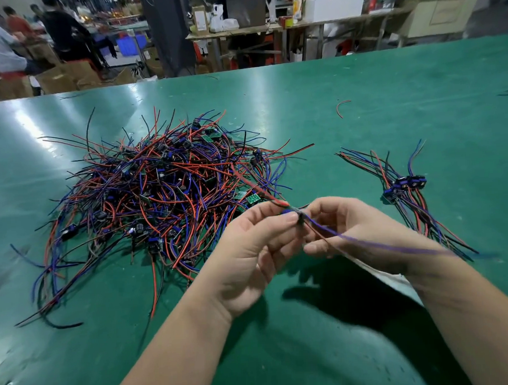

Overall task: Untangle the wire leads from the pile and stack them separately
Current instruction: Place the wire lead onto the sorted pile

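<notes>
**ITEM:** wire lead point(299, 218). Small dark part w/ red, black and blue tails. Held mid-frame, raised off the table, just right of the pile's near edge.

**GRIP:** left hand point(258, 245) pinches the part btw thumb and fingertips. Right hand point(351, 225) has fingers curled, pinching the same spot from the other side. Blue tail runs over the right hand twd lower right, blurred. Red tail points up-left twd the pile; can't tell if it is caught there.

**PILE** point(158, 191): centre-left, dense red/blue/black tangle w/ small green boards mixed in.

**STACK** point(405, 190): right of frame, a few leads laid side by side, well apart from the pile.

**RISKS (est.):**
- If the red tail is hooked, a pull drags neighbours out or scatters the heap.
- A hard tug at the part could strain the wire joints.
- The loose blue tail could sweep the stack and muddle it at set-down.

**SURFACE:** green table point(359, 98), glossy and scuffed, glare upper left. Stray red wire point(342, 108) upper right of centre. White sheet point(389, 276) under the right wrist.

**ROOM:** workshop. People point(1, 49) seated upper left, cardboard boxes point(64, 77), blue crates point(128, 44), laptop point(246, 11) on a bench top centre.
</notes>
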Available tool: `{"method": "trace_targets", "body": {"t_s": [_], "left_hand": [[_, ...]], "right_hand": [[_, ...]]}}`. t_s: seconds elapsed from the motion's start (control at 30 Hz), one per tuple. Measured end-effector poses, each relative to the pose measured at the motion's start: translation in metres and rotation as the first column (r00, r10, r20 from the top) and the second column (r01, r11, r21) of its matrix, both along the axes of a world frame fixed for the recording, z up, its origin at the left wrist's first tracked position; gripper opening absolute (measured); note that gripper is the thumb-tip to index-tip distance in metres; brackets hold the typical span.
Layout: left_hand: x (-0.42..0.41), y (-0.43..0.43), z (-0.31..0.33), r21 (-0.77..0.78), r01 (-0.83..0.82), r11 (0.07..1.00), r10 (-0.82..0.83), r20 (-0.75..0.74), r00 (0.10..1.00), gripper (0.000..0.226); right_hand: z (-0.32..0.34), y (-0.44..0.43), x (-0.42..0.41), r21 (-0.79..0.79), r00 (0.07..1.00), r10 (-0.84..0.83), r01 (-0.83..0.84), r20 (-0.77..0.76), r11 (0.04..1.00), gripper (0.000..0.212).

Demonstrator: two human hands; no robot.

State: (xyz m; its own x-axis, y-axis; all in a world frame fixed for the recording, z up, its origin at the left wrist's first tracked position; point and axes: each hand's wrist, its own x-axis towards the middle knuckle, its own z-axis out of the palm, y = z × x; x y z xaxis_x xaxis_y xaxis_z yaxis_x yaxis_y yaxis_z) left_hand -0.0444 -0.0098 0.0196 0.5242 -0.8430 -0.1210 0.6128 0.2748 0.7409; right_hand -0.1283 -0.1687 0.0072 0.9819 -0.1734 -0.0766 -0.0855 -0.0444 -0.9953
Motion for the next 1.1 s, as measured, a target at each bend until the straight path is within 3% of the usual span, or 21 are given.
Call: {"method": "trace_targets", "body": {"t_s": [0.1, 0.2, 0.3, 0.4, 0.57, 0.6, 0.67, 0.8, 0.87, 0.93, 1.1], "left_hand": [[0.000, 0.000, 0.003, -0.016, -0.050, 0.999, 0.049, -0.069, 0.996, 0.034], [-0.003, -0.003, 0.002, 0.060, -0.158, 0.986, 0.159, -0.005, 0.987, 0.036], [-0.007, -0.005, -0.002, 0.122, -0.196, 0.973, 0.184, 0.109, 0.977, 0.041], [-0.012, -0.007, -0.005, 0.116, -0.226, 0.967, 0.191, 0.255, 0.948, 0.040], [-0.013, -0.005, -0.008, 0.108, -0.249, 0.962, 0.139, 0.594, 0.792, 0.023], [-0.013, -0.004, -0.006, 0.101, -0.228, 0.969, 0.120, 0.612, 0.781, 0.016], [-0.012, -0.004, -0.006, 0.113, -0.202, 0.973, 0.101, 0.577, 0.811, 0.026], [-0.014, -0.007, -0.002, 0.174, -0.152, 0.973, 0.072, 0.398, 0.915, 0.010], [-0.016, -0.006, -0.002, 0.181, -0.148, 0.972, 0.064, 0.404, 0.913, 0.018], [-0.017, -0.006, -0.004, 0.203, -0.165, 0.965, 0.068, 0.415, 0.907, 0.019], [-0.016, -0.008, -0.010, 0.262, -0.159, 0.952, 0.042, 0.402, 0.915, 0.021]], "right_hand": [[0.004, 0.011, 0.003, 0.151, 0.977, -0.055, 0.024, 0.204, 0.988, 0.027], [0.004, 0.016, 0.007, 0.214, 0.940, -0.204, 0.147, 0.274, 0.966, 0.024], [0.004, 0.017, 0.009, 0.311, 0.929, -0.289, 0.211, 0.230, 0.927, 0.008], [0.003, 0.016, 0.009, 0.432, 0.934, -0.311, 0.211, 0.176, 0.877, 0.007], [0.008, 0.014, 0.008, 0.524, 0.935, -0.334, 0.226, 0.121, 0.821, 0.006], [0.009, 0.012, 0.008, 0.550, 0.932, -0.344, 0.228, 0.116, 0.804, 0.007], [0.012, 0.008, 0.005, 0.580, 0.937, -0.334, 0.219, 0.098, 0.785, 0.008], [0.015, 0.007, -0.001, 0.487, 0.976, -0.203, 0.142, 0.074, 0.862, 0.009], [0.014, 0.009, -0.001, 0.372, 0.987, -0.150, 0.116, 0.063, 0.921, 0.003], [0.012, 0.008, 0.000, 0.295, 0.987, -0.155, 0.134, 0.047, 0.946, 0.011], [0.008, 0.007, 0.001, 0.223, 0.990, -0.133, 0.121, 0.038, 0.967, 0.010]]}}
